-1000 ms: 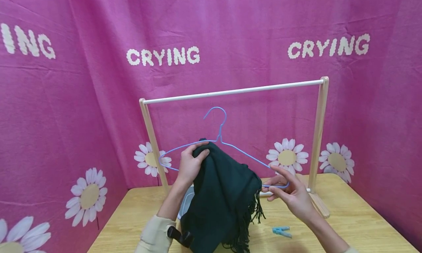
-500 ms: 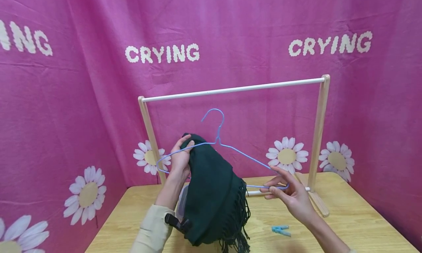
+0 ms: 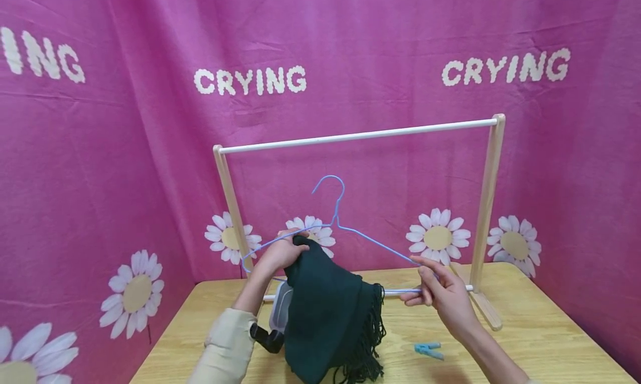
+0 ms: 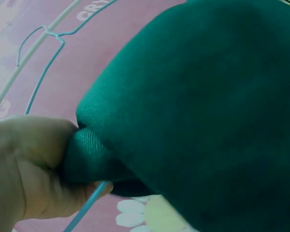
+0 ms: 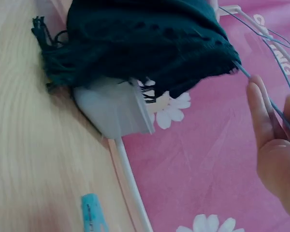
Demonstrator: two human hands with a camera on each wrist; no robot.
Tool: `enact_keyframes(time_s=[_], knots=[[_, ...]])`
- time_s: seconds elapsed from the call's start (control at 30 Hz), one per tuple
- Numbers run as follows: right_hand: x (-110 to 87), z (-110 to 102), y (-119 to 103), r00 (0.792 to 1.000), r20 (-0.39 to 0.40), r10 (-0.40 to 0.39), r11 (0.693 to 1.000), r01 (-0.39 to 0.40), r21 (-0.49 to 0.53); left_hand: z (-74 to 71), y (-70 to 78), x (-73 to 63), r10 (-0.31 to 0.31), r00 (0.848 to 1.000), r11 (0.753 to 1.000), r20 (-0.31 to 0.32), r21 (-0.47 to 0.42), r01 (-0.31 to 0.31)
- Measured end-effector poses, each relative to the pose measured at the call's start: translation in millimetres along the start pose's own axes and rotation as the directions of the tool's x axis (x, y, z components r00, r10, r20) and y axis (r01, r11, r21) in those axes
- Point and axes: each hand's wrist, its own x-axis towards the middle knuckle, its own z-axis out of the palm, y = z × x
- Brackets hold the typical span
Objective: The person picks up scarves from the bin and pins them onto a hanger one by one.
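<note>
A pink cloth backdrop (image 3: 400, 189) wraps the far side and both flanks, printed with large white daisies (image 3: 438, 237) and, in white capitals, the word "CRYING" twice on the far panel, with only "ING" in frame at the far left. In front of it lies a pale wood-grain worktop (image 3: 536, 317), carrying a garment rack (image 3: 358, 135) with wooden posts and a white top rail. A translucent plastic container (image 3: 279, 311) sits on the worktop at left, partly behind the scarf; its contents cannot be made out. The blue wire hanger (image 3: 375, 241) is held above the worktop, nearer than the rack, its hook upward with the open tip to the left, its long axis running left to right and dipping slightly at the right. The left hand (image 3: 281, 254) grips the top edge of a dark green fringed scarf (image 3: 325, 311) beside the hanger's left arm, its fingers pinching the folded cloth, which hangs toward the near side, fringe to the right. Whether the cloth passes over the hanger's lower bar cannot be told. The right hand (image 3: 449, 300) grasps the hanger's right corner, its fingers around the wire. Near it, at right, a blue clothespin (image 3: 428, 350) lies on the worktop.
</note>
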Motion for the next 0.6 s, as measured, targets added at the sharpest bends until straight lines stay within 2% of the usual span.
enact_keyframes(time_s=[0.07,0.13,0.2,0.27,0.33,0.4,0.47,0.53,0.57,0.6], knots=[[0.6,0.1,-1.3,1.0,-0.015,0.002,0.998,-0.003,-0.069,1.8,1.9,-2.3,-0.028,0.999,0.996,0.037,-0.082,0.031],[0.7,0.7,-2.9,1.0,-0.012,-0.006,0.991,0.005,-0.133,4.3,2.8,-4.4,-0.049,0.997,0.98,0.066,-0.189,0.06],[-0.1,2.7,-4.6,1.0,-0.024,-0.011,0.976,0.006,-0.217,7.2,4.2,-5.4,-0.051,0.994,0.959,0.092,-0.275,0.074],[-1.3,6.3,-6.9,0.999,-0.04,-0.016,0.953,0.003,-0.303,12.5,5.2,-4.2,-0.025,0.995,0.915,0.101,-0.398,0.064],[-2.7,10.4,-8.6,0.999,-0.049,-0.022,0.93,0.002,-0.367,18.3,9.3,-3.8,-0.007,0.996,0.847,0.092,-0.529,0.055],[-4.1,14.7,-9.6,0.998,-0.045,-0.034,0.911,0.012,-0.412,23.2,16.8,-4.4,-0.007,0.998,0.757,0.064,-0.651,0.047],[-4.8,18.9,-10.1,0.998,-0.031,-0.059,0.908,0.04,-0.416,25.8,28.2,-5.8,-0.048,0.999,0.655,0.012,-0.755,0.041],[-4.0,22.0,-10.5,0.995,-0.018,-0.1,0.908,0.083,-0.41,26.1,41.9,-5.9,-0.114,0.992,0.567,-0.058,-0.823,0.017],[-3.1,22.9,-10.9,0.992,-0.015,-0.123,0.91,0.107,-0.4,25.2,48.6,-5.0,-0.146,0.984,0.544,-0.1,-0.839,-0.005],[-2.1,23.1,-11.6,0.989,-0.015,-0.147,0.914,0.13,-0.384,23.8,54.4,-3.7,-0.164,0.975,0.543,-0.149,-0.839,-0.037]])
